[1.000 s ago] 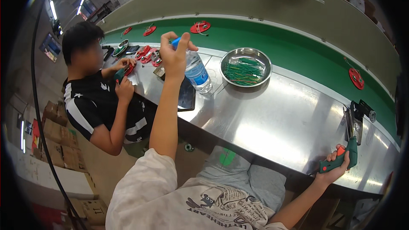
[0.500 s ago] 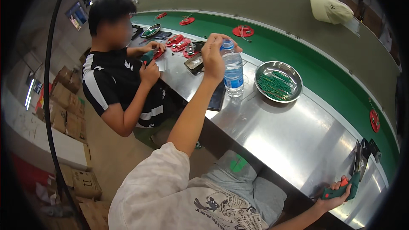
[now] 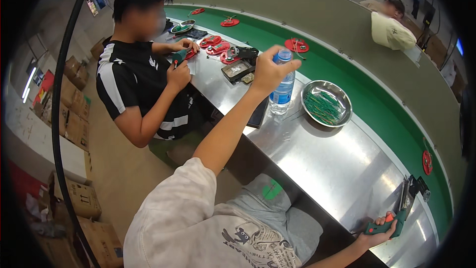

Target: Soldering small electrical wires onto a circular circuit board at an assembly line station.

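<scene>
Fingers [image 3: 272,52] of the left hand [image 3: 269,73] spread beside a bottle [image 3: 281,97], contact unclear; the right hand [image 3: 381,237] grips a green tool [image 3: 372,229].

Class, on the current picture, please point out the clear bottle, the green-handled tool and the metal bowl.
Clear bottle [image 3: 281,95]: head view, on its blue label.
Green-handled tool [image 3: 371,228]: head view, on the handle's end.
Metal bowl [image 3: 341,94]: head view, on its bare inner wall.
</scene>
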